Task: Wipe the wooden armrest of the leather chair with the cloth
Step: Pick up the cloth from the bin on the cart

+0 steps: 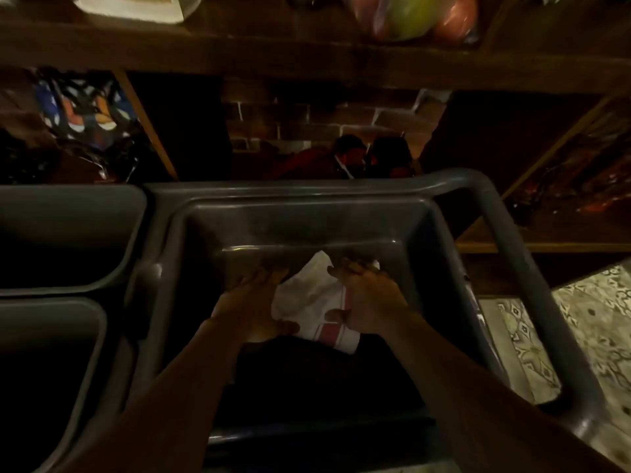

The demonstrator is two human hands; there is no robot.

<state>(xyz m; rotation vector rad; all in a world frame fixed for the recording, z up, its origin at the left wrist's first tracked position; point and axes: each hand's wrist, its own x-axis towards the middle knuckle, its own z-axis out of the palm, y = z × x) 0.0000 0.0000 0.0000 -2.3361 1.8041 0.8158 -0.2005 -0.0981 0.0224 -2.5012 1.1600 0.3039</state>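
The cloth (312, 298) is white and crumpled, with red stripes running near one hem; its lower corner hangs folded toward the viewer. It sits low inside the grey plastic tub (444, 233) of a utility cart, between both hands. The left hand (249, 305) lies flat-palmed against the cloth's left edge, fingers extended forward, thumb touching the lower fold; its grip is wide and not closed on the fabric. The right hand (368, 302) has its grip closed on the cloth, thumb pressing the striped hem from below and fingers curled over the upper right part.

Lighting is dim. The tub's floor beneath the forearms is black and nothing there can be made out. Two further grey bins (68, 233) at left are cut off by the frame edge, their interiors dark. The cart handle (532, 268) loops at right over a patterned rug (594, 336). Behind, wooden shelving (307, 52) holds blurred coloured items that cannot be identified; a brick wall (307, 121) shows through the gap.
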